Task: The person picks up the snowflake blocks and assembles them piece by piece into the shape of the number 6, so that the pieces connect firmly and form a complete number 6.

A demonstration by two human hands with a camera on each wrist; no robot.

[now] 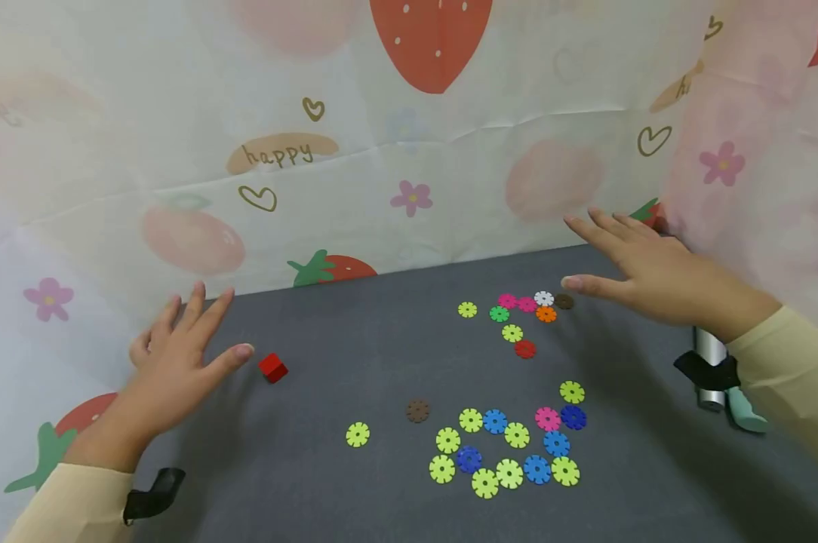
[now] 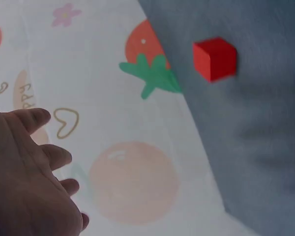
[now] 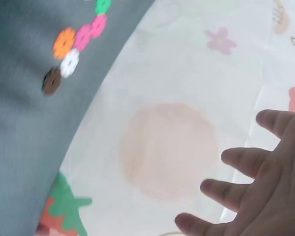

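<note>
Cream fabric sleeves (image 1: 76,504) run out of frame; we see the left hand (image 1: 178,366) spread near a red cube (image 1: 273,368) on a grey tabletop (image 1: 355,347), the right hand (image 1: 660,271) spread near a dark brown notched disc (image 1: 565,302), a black band (image 1: 697,369) partly hiding a silver cylinder (image 1: 710,345)

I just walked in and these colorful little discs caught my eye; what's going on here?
A person's two hands are held out with fingers spread, holding nothing. The left hand is near a red cube without touching it. The right hand is near the far discs. Closer to the person, more discs lie grouped on the gray surface.
</note>
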